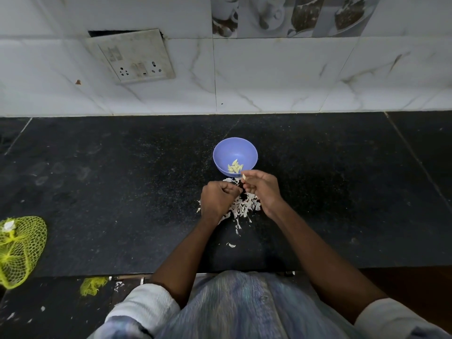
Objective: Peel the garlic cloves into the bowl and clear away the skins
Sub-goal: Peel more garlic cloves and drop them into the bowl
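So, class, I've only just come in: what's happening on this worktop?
A person is peeling garlic at a black counter. The right hand pinches a pale garlic clove just at the near rim of a blue bowl, which already holds several peeled cloves. The left hand is curled close beside it; what it holds is hidden. Loose skins lie scattered under both hands, not yet cleared. A yellow net bag sits far left.

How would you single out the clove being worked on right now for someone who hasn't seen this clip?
On the black countertop find the blue bowl. At its near rim, the right hand pinches one pale clove; unlike the peeled cloves inside the bowl, it is held above the skins.
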